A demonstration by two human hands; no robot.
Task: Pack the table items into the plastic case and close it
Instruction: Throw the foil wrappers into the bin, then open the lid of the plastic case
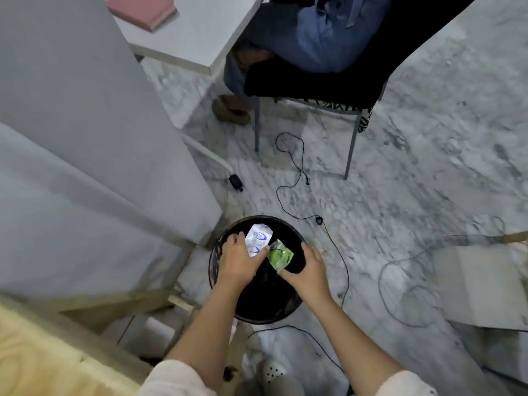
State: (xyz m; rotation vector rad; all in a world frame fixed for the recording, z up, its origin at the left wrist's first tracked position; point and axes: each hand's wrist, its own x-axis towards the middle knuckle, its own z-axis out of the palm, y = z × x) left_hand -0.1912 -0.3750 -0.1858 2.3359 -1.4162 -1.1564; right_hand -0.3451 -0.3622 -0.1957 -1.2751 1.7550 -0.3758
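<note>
- Black round bin (220, 270) stands on the marble floor (414, 181), seen from the head camera, just beside the corner of a grey worktop (85, 138).
- Left hand (238, 260) is over the bin, its fingers (233, 238) closed on a white packet with blue print (257, 238).
- Right hand (307, 271) is over the bin too, thumb and fingers (307, 248) pinching a green packet (281, 255); the two packets touch or overlap.
- Plastic case is nowhere to be made out in this view.
- Black cable (297, 172) snakes over the floor beyond the bin, toward a black chair (328, 87) with a person in blue seated on it.
- Pink book (143, 8) lies on a white worktop (197, 32) at the top.
</note>
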